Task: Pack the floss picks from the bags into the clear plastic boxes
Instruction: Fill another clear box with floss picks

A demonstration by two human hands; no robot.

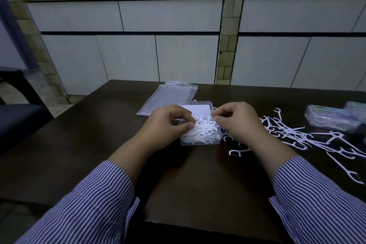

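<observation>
Left hand (168,123): fingers curled, thumb and fingertips pinching floss picks (204,129) at the left side of the open clear box (200,140). Right hand (235,121): fingers curled at the box's right side, fingertips on the same heap; whether it grips a pick or only steadies the heap cannot be told.

The box sits near the middle of the table (99,134), lid (196,108) hinged back toward the far edge. The picks inside lie tangled, most with the long axis roughly left to right across the box; several ends stand proud of the rim.

Loose picks (293,132) are scattered just right of the box, toward the right edge, pointing in mixed directions. Filled boxes (332,120) stand at the far right edge. An empty bag (170,95) lies flat behind the box, toward the far edge.

Handling, as judged: picks are light, thin, springy plastic, smooth, and prone to hooking one another at the forked head. Grip by the shaft, several at once, aligned with the box's length.
</observation>
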